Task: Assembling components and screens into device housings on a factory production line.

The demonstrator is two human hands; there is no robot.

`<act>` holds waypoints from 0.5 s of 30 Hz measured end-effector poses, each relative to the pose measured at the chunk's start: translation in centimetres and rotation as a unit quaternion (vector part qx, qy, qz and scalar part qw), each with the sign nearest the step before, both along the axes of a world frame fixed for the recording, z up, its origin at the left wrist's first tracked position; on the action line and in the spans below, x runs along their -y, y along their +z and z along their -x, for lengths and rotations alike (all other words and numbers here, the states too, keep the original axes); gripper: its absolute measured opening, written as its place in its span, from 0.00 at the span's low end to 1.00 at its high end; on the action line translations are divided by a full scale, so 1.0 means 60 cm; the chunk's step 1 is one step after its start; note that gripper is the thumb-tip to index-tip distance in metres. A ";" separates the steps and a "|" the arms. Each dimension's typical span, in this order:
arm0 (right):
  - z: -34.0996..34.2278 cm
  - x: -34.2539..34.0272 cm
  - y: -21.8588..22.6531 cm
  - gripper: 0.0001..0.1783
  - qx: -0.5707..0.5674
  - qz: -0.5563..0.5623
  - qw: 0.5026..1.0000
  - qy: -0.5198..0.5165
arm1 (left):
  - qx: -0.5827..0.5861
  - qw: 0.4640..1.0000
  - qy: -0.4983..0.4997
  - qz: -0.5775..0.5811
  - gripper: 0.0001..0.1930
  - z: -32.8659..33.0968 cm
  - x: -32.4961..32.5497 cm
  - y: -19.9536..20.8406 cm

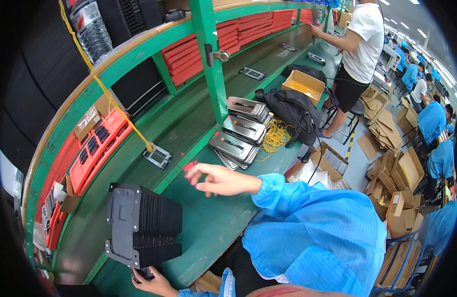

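Here the left hand grips the black tray stack from below, while the right hand hovers spread, apart from it.

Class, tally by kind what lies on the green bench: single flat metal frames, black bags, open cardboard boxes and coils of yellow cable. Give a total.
Frames: 4
Bags: 2
Box: 1
Cable coil: 1
Total: 8

Left hand cut by lower edge, fingers hidden under black tray stack; small red item by right hand blurred.
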State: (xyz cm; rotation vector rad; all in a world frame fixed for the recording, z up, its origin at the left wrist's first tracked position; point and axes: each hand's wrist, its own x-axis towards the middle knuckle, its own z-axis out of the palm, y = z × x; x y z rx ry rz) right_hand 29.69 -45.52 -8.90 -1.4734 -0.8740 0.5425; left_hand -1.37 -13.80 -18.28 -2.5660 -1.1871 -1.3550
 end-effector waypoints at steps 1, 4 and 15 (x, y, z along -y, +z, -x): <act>-0.002 0.015 -0.013 0.19 0.017 0.012 1.000 0.003 | -0.002 1.000 -0.001 -0.002 0.34 0.000 0.002 0.005; -0.005 0.047 -0.059 0.14 0.015 0.063 0.998 -0.010 | 0.043 0.998 0.037 0.038 0.34 0.016 0.005 -0.005; 0.030 0.088 -0.172 0.06 0.414 0.153 0.892 -0.099 | 0.037 0.997 0.039 0.048 0.35 0.019 0.012 -0.016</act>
